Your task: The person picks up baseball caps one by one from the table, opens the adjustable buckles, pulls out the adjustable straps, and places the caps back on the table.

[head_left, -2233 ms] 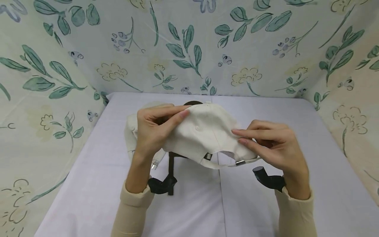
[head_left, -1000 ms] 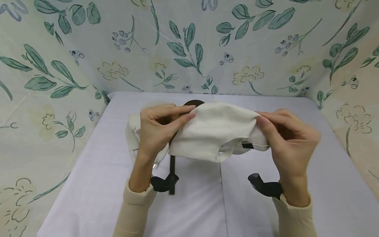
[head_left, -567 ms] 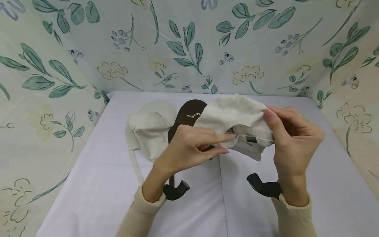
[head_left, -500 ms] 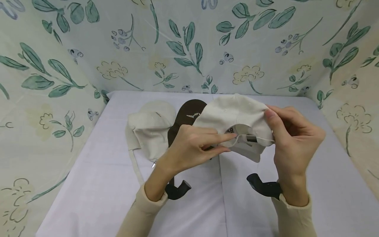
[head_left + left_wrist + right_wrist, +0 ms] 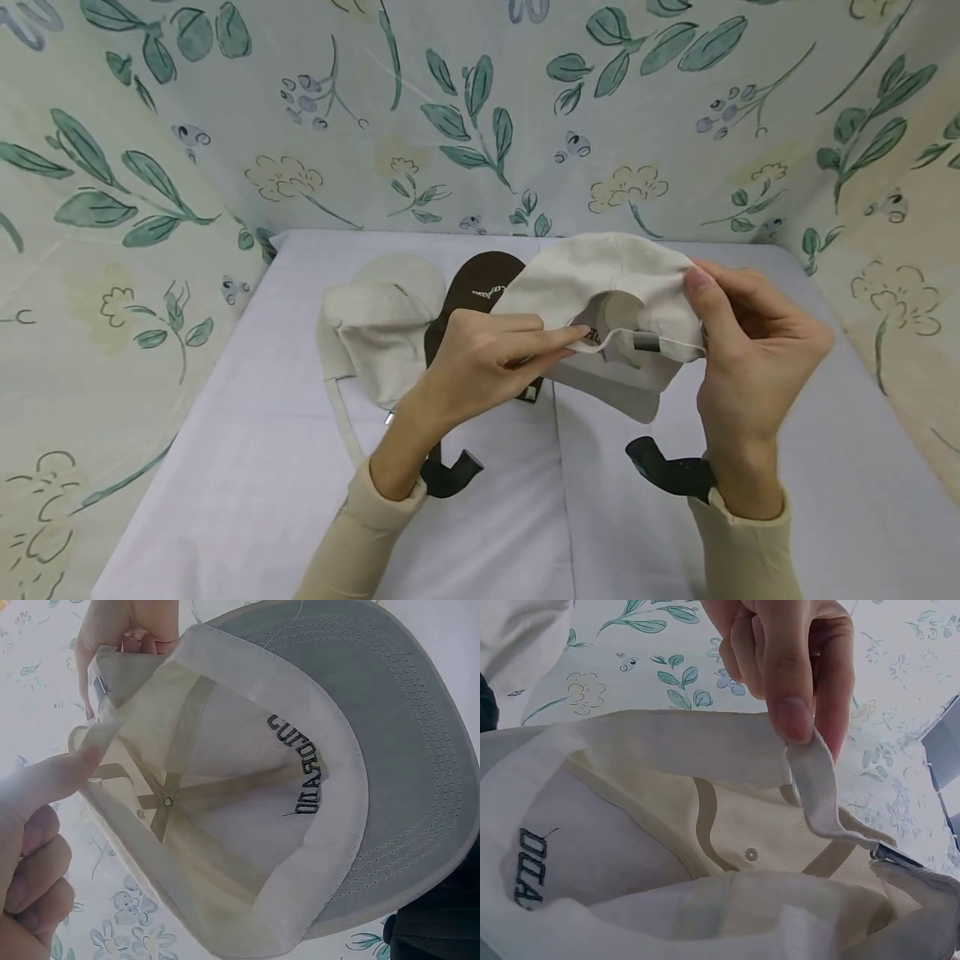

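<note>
A cream baseball cap is held up over the table, its back opening and strap facing me. My left hand pinches the left end of the back strap between thumb and finger. My right hand grips the right side of the crown, thumb on the outside. On the strap sits a metal buckle, also seen in the right wrist view as a clasp. The left wrist view looks into the cap, showing dark embroidered lettering, the inner seams and the grey-looking underside of the brim.
On the white-covered table, a second cream cap lies at the left with its strap trailing forward. Beside it is a dark brown cap, partly hidden behind my left hand and the held cap. Floral fabric hangs around the table.
My left hand has left the cap's upper left edge and moved down to the strap. My right hand has shifted up the crown's side. The cap has turned, exposing its inside and brim.
</note>
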`<control>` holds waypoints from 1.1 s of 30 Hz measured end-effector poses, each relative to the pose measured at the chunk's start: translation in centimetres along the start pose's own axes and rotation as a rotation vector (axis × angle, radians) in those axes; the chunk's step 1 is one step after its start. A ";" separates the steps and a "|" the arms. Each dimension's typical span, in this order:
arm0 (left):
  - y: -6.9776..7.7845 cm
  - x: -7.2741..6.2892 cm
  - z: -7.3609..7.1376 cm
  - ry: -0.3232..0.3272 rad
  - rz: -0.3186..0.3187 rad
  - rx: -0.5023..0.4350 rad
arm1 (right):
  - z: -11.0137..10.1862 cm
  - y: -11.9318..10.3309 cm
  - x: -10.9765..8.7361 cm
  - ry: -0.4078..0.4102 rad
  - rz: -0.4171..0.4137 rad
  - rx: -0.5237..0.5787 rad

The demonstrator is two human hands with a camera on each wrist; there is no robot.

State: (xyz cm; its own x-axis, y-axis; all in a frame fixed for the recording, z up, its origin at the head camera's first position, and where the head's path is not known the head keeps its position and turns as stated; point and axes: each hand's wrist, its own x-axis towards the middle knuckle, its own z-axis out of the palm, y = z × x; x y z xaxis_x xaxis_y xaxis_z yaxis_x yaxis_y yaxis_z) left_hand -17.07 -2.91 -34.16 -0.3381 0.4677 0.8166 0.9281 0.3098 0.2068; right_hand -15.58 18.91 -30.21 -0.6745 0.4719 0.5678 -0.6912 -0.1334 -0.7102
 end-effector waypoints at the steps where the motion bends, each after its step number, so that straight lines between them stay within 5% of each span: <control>1: 0.0 0.0 0.0 0.013 0.005 -0.008 | 0.0 0.0 0.0 -0.003 0.005 -0.001; 10: -0.4 0.1 -0.1 0.080 -0.024 -0.120 | -0.3 0.2 0.0 -0.026 0.048 -0.020; 20: 0.1 0.3 -1.2 0.121 -0.159 -0.577 | -1.0 0.6 -0.1 -0.184 0.191 -0.110; 27: 0.3 0.1 -2.1 0.173 -0.220 -0.636 | -0.6 0.8 -0.5 -0.335 0.209 -0.175; 33: 0.4 0.4 -2.4 0.250 -0.207 -0.650 | -0.6 1.2 -0.6 -0.415 0.172 -0.182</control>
State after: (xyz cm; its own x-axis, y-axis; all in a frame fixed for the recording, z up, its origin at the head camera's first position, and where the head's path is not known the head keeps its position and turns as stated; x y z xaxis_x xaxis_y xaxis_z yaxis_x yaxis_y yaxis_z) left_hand -16.46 -4.57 -32.53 -0.5435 0.2257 0.8085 0.7803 -0.2191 0.5857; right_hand -15.85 19.01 -31.68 -0.8473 0.0638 0.5272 -0.5287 -0.0072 -0.8488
